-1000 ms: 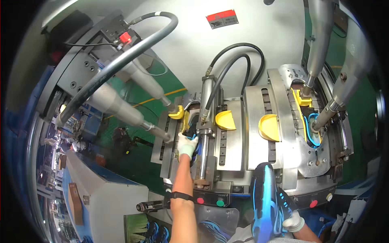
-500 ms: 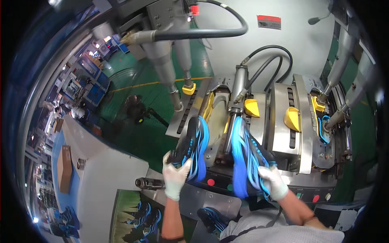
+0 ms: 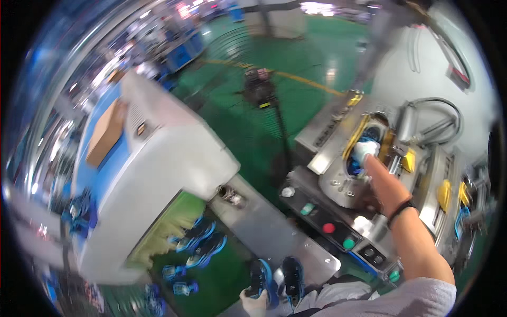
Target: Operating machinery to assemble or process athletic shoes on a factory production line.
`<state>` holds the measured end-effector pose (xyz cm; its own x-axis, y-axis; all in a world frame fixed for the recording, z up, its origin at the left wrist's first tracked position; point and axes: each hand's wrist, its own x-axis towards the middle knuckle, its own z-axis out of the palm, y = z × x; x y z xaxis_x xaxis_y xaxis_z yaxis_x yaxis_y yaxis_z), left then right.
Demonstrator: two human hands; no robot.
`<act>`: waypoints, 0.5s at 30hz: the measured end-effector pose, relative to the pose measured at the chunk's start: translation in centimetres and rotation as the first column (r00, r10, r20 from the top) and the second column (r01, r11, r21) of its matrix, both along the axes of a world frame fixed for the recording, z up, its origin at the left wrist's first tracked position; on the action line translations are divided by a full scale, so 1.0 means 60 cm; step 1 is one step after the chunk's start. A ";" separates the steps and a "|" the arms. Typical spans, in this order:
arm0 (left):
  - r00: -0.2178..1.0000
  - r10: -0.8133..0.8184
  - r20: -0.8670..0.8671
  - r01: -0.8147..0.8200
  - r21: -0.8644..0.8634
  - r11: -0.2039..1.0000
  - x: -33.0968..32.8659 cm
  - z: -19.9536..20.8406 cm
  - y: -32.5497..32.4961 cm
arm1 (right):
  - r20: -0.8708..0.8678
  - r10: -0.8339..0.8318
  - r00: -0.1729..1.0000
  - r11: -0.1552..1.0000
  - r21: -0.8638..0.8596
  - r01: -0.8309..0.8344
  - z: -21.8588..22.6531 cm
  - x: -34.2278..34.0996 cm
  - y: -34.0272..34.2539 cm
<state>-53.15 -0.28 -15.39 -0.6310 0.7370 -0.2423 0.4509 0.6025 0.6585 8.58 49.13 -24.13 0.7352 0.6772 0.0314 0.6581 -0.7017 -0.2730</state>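
So in the head view, the shoe in play is a black sneaker (image 3: 258, 281) with bright blue edging. It's down near the bottom, with the white-gloved left hand (image 3: 254, 304) at its near end and the fingers clamped on it. A second shoe (image 3: 292, 277), same black and blue, sits just beside it. Another blue-and-dark shoe (image 3: 372, 133) is in the machine's yellow-edged cavity, and the right hand (image 3: 365, 150), also gloved, is on top of it. Too blurry there for me to tell if those fingers grip or just press.

The two lower shoes are by a silver metal desk (image 3: 274, 227), dull and a bit worn. Next to that is a control panel (image 3: 318, 215) with a red button (image 3: 329, 227) and some green ones. The floor (image 3: 327, 63) is shiny green with a yellow line, and the left background is a blur of lights and gear.

Container-wise, a brown cardboard box (image 3: 105, 133) lies on a blue surface (image 3: 114, 150); can't tell what's in it. More blue-black shoes (image 3: 210, 248) lie on the green panel (image 3: 224, 277) at lower left.
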 end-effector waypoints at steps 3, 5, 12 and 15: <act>0.987 0.143 -0.074 -0.150 -0.101 0.983 0.004 -0.057 -0.087 | -0.619 0.086 0.781 0.982 0.183 0.037 0.120 -0.144 0.008; 0.995 0.069 -0.077 -0.068 0.011 0.998 0.030 -0.106 -0.097 | -0.582 0.097 0.807 0.969 0.239 0.055 0.129 -0.081 -0.009; 0.987 -0.021 0.158 0.050 -0.178 0.983 0.019 -0.051 -0.088 | -0.755 0.360 0.547 0.916 0.398 -0.054 0.136 -0.027 -0.008; 1.000 -0.001 0.022 0.005 -0.168 0.986 0.022 -0.095 -0.111 | -0.363 0.679 0.638 0.604 0.770 -0.206 0.251 -0.248 -0.191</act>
<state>-51.83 -6.94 -21.07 -0.6220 0.6868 -0.3760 0.4399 0.7038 0.5578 -6.28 37.66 -9.09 0.3531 0.8954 0.2713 0.3616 0.1368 -0.9222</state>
